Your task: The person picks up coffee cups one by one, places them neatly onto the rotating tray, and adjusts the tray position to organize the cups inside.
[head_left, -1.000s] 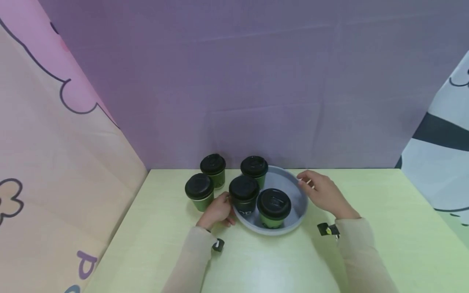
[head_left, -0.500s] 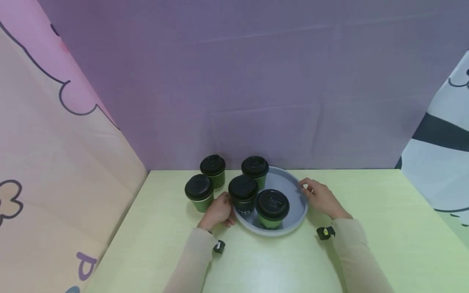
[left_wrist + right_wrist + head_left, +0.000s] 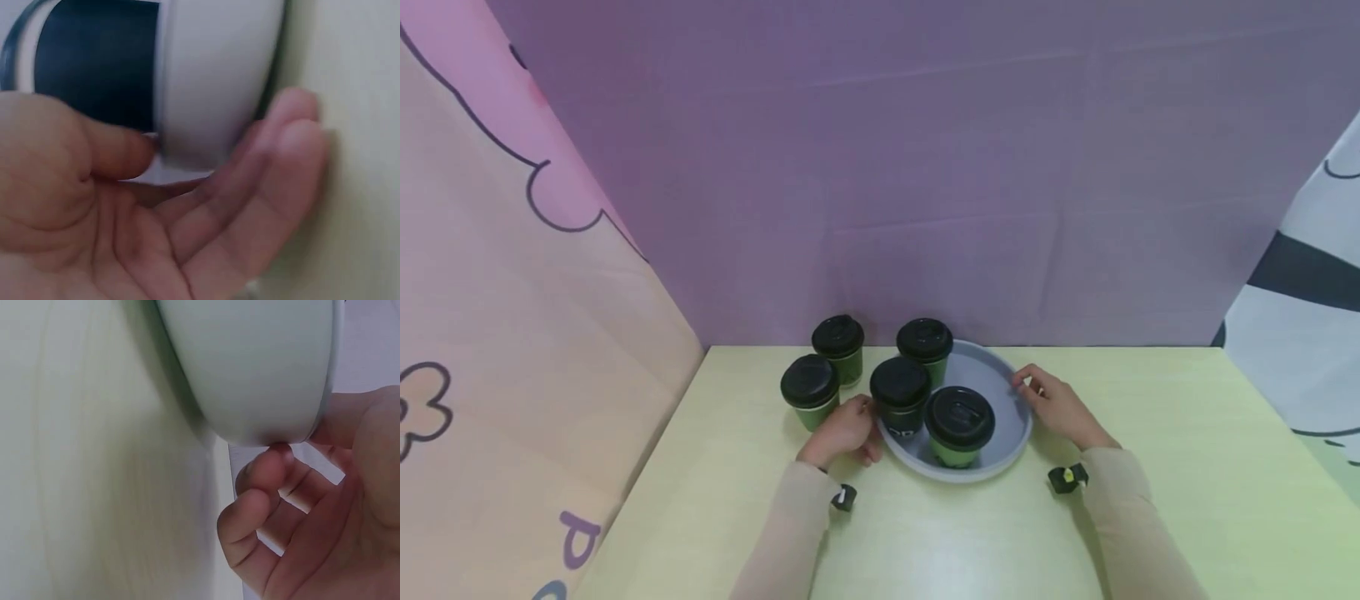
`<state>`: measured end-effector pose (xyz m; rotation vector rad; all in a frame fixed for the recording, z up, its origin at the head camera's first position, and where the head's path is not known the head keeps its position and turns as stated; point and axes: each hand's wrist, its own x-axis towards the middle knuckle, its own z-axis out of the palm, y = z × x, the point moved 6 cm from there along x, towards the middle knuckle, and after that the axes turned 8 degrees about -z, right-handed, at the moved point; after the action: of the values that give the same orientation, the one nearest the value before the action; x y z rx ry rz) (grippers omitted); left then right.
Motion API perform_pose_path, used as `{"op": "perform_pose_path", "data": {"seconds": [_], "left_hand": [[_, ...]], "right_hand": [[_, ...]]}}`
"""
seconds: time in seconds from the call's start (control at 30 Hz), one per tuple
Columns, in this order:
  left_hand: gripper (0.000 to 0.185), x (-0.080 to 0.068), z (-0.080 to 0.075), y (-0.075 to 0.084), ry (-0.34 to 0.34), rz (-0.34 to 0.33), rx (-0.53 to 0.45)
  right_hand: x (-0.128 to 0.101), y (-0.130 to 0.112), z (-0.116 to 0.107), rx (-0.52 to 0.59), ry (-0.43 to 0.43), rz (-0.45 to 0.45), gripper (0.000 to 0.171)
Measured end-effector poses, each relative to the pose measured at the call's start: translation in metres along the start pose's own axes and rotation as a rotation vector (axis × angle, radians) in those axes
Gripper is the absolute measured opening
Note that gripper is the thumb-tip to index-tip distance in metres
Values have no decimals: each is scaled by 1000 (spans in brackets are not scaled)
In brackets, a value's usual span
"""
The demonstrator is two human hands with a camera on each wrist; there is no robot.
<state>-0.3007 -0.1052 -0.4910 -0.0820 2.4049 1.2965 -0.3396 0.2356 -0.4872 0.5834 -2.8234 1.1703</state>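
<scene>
Tray [image 3: 992,392], round and grey, is held by its two opposite sides, at the far part of a pale yellow-green table [image 3: 940,542]. Its left rim is gripped by the left hand [image 3: 846,429]: the thumb is laid at the upper edge, and the other fingers are bent along the outer wall towards the underside. Whether the dark cup [image 3: 901,412] is also touched by this thumb cannot be told. The right rim is pinched by the right hand [image 3: 1060,410], with the thumb placed on the inner side and a bent fingertip pressed to the outer wall; two fingertips of this hand are seen close together in the right wrist view. Whether the tray is fully supported by the table or slightly lifted cannot be told. The dark cup is placed upright inside the tray, near the left rim, and white marks are printed low on its side. Just beside it, a front green cup [image 3: 957,457] is set upright in the tray, nearer to the person. Behind the dark cup, a rear green cup [image 3: 936,369] is partly covered from view, and its base is hidden. To the left of the tray, a nearer cup [image 3: 816,417] and a farther cup [image 3: 848,367] are stood upright on the table, close to one another; the nearer cup is found just beside the left hand. All five cups are topped with black lids. Behind the table, a purple cloth [image 3: 880,167] is hung.
</scene>
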Motion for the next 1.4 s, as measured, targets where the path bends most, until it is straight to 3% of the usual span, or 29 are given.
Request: {"op": "perform_pose_path", "data": {"seconds": [0.17,0.4,0.6,0.7,0.83,0.9,1.0,1.13,1.4], "left_hand": [[36,-15,-13,9,0,19,186],[35,-43,-20,25,-121,1,132],[31,-61,-36,45,-114,89,100],[29,-66,-52,55,-8,182,3],[27,-70,-77,63,233,350,-99],[25,-72,-86,64,364,429,-86],[25,-74,-97,62,538,494,-9],[30,-72,-103,54,647,470,102],[53,-55,-108,33,612,299,241]], "right_hand": [[-2,3,2,36,-6,22,18],[-3,5,3,64,-10,25,16],[-3,6,4,107,-25,14,16],[-4,10,4,152,-36,36,16],[-4,11,5,211,-55,61,17],[-4,10,5,234,-62,70,17],[-5,9,5,259,-71,85,17],[-6,11,6,291,-89,116,17],[-9,14,8,349,-121,144,18]]}}
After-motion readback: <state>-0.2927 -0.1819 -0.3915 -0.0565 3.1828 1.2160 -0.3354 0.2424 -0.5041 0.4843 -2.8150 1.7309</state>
